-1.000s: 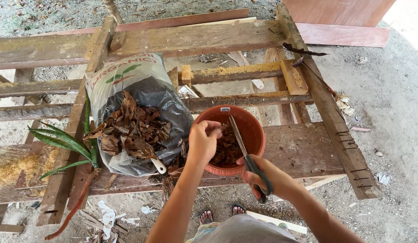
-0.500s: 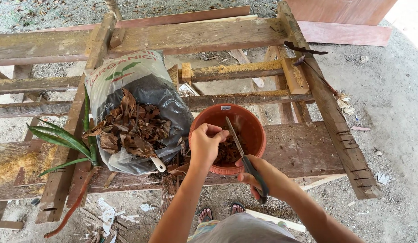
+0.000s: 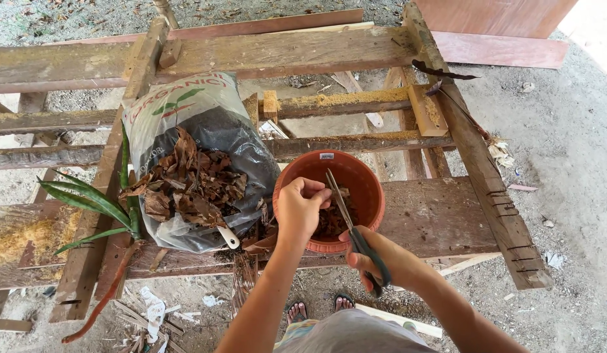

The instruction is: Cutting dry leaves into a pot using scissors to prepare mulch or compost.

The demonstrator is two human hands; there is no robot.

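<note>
Over a terracotta pot (image 3: 362,186) on a rough plank surface (image 3: 441,216), the left hand (image 3: 297,209), fingers pinched together on a dry leaf, meets scissors (image 3: 352,225) gripped in the right hand (image 3: 382,261). Blades so near the fingertips could nick them; the pot, near the plank's edge, could tip. Left of the pot slumps a white-and-black plastic sack (image 3: 205,124) with red lettering, spilling brown leaves; a small white sticker marks the pot's far rim.

Scissors (image 3: 346,212) point blades-down into the upright terracotta pot (image 3: 369,189) holding dry brown leaves (image 3: 329,219)
</note>
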